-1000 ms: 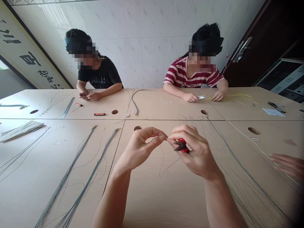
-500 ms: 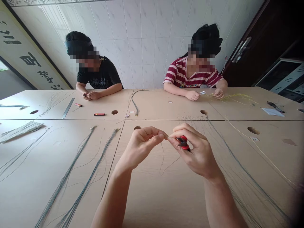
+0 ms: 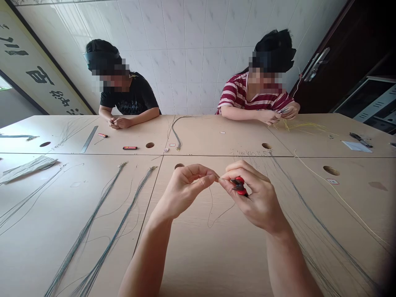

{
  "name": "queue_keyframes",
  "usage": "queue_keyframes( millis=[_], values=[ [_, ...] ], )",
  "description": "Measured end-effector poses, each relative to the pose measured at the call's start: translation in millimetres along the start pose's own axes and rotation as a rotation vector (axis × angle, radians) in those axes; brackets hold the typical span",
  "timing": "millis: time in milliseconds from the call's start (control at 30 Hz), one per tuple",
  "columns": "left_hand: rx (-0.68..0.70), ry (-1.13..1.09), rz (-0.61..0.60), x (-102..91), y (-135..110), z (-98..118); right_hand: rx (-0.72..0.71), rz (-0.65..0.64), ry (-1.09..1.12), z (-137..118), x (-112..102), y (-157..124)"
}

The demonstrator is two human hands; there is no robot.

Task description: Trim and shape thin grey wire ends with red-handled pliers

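Note:
My left hand [image 3: 192, 186] pinches a thin cord [image 3: 211, 211] between thumb and forefinger. Its slack hangs in a loop below my hands. The fingertips of my right hand [image 3: 252, 194] meet the left ones at the cord, closed in a pinch. Small red-handled pliers [image 3: 239, 186] with dark jaws are tucked in my right palm. What lies right between the fingertips is too small to make out. Two bundles of grey-green cords [image 3: 116, 231] stretch along the table left of my forearm, with small metal bits at their far ends.
Across the table [image 3: 185, 264] sit two people, one in a black shirt [image 3: 131, 97], one in a striped shirt [image 3: 238, 95] handling yellow cords [image 3: 305, 126]. A ruler [image 3: 89, 139], a red marker-like stick [image 3: 130, 147] and small metal pieces [image 3: 250, 152] lie there. More cords [image 3: 312, 210] run at right.
My hands keep nearly the same pinch on the cord. The person in the striped shirt has brought both hands together over the yellow cords, shifting slightly right.

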State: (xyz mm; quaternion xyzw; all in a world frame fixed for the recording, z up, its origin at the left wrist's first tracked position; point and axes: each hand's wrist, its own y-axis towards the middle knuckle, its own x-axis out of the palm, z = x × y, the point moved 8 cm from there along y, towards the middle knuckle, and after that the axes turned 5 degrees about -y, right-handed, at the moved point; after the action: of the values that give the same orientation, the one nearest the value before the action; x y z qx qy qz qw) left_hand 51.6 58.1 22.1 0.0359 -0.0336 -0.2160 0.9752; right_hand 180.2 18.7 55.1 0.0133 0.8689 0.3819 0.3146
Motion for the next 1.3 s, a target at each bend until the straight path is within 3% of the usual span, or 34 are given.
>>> queue_keyframes(
  millis=[433, 800, 1300],
  values=[
    [0.039, 0.039, -0.009, 2.7, -0.1, 5.3, 0.036, -0.021, 0.031, 3.8, 0.2, -1.9],
    [0.022, -0.088, -0.002, 3.1, 0.0, 1.2, 0.166, -0.024, 0.166, 11.7, 0.8, -0.3],
    [-0.017, -0.117, -0.032, 4.9, 1.6, -4.1, 0.191, -0.039, 0.159, 13.2, 1.3, 0.2]
  ],
)
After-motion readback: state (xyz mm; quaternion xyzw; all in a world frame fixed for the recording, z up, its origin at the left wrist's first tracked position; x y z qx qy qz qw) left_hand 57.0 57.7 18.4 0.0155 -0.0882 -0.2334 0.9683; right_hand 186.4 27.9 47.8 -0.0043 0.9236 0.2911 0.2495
